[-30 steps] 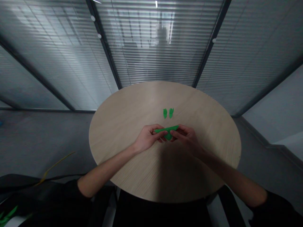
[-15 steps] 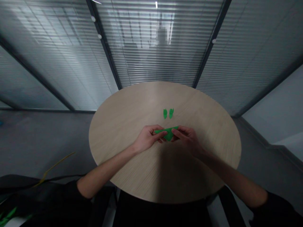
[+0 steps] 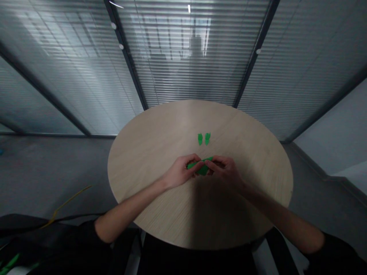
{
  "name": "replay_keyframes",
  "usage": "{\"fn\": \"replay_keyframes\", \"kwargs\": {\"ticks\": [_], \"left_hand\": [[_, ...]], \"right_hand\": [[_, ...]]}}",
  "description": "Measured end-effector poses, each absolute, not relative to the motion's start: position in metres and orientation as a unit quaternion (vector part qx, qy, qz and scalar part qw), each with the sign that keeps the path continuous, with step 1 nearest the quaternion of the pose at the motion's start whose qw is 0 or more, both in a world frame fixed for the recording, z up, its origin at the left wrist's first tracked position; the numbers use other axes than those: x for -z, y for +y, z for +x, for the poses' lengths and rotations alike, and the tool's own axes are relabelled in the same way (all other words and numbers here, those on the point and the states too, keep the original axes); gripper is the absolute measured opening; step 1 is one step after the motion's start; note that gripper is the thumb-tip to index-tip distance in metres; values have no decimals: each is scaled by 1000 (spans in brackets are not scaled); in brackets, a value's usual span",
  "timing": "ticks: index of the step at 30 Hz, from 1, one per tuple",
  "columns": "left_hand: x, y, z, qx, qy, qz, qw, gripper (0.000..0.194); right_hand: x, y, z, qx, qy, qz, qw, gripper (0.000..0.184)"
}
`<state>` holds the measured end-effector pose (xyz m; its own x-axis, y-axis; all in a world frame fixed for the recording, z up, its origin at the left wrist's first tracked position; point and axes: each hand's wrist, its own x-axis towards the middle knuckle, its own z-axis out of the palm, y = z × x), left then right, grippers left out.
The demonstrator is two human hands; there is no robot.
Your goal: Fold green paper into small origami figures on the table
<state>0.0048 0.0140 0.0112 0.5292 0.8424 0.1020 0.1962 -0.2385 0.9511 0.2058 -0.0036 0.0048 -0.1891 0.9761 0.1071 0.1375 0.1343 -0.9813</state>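
A green folded paper point(image 3: 203, 170) is stretched between my two hands above the middle of the round table. My left hand point(image 3: 183, 169) pinches its left side, the thumb lying on the near face and the fingers behind. On the opposite side my right hand point(image 3: 225, 168) grips it the same way, and both thumb tips almost meet near its top edge. The fingers cover much of its outline. Just beyond my hands two small green pieces, a left one point(image 3: 200, 139) and a right one point(image 3: 207, 138), lie side by side; their exact kind is too small to tell.
The round wooden table point(image 3: 160, 133) fills the middle of the view. Behind it stand glass panels with blinds point(image 3: 183, 76) and dark frames. At lower left are a yellow strap point(image 3: 69, 200), a dark cable and some green and white items point(image 3: 13, 263).
Both hands have shifted slightly, bringing the thumbs closer together along the paper's upper edge. Less of the green paper shows now. The two small pieces stay where they were on the table.
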Motion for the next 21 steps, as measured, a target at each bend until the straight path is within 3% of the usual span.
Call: {"fn": "replay_keyframes", "kwargs": {"ticks": [15, 21], "left_hand": [[-11, 15, 5, -326, 357, 687, 542, 38], [-13, 14, 5, -344, 371, 686, 523, 40]], "right_hand": [[-7, -4, 207, -518, -602, -431, 429, 35], [-3, -7, 204, -566, -609, -405, 381, 37]]}}
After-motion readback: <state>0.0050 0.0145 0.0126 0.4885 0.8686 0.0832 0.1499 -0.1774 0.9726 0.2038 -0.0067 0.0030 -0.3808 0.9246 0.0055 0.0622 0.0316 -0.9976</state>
